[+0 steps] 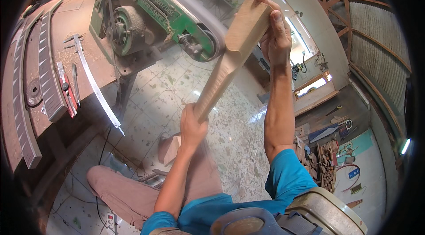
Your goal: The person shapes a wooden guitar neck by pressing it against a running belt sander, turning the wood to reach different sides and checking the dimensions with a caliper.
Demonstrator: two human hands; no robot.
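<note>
Pale, unfinished wood: I note a shaped wooden piece [237, 53], wide block at the top and narrow neck below, held tilted against the grey belt [201, 11] of a green belt sander [146, 13]. My left hand [191, 124] is clenched around the lower narrow end. My right hand [275, 35] grasps the top block, thumb on the near face, fingers hooked over the far edge. The piece meets the belt about where the block narrows.

A label in raised lettering runs along the sander's green arm; a blue rectangular sign [353, 173] hangs on the far right wall.

The sander stands on a dusty brown workbench [66, 27] at left. On it lie two long curved dark strips with pale slots [48, 71], a metal ruler [95, 86] jutting over the edge, and a red-handled cutter [66, 91]. The floor [239, 124] is pale speckled tile, glossy with glare. A wood scrap [170, 150] lies by my knee. Stacked offcuts [325, 159] crowd the right side.
</note>
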